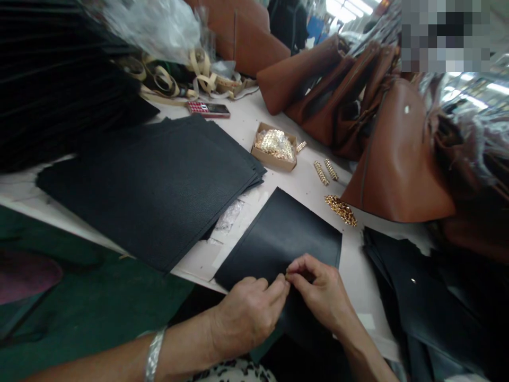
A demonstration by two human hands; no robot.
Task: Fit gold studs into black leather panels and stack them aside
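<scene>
both hands (287,277) pinching — above black panel (294,233)

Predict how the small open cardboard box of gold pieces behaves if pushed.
The cardboard box probably slides rather than tips, being low and wide. The gold pieces, heaped to about its rim, could spill if jolted. It may be heavy for its size, since they look metallic.

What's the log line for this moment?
left hand, right hand: fingertips meeting at tiny item | under: black sheet | beyond: box, gold chains | item identity: unclear
</scene>
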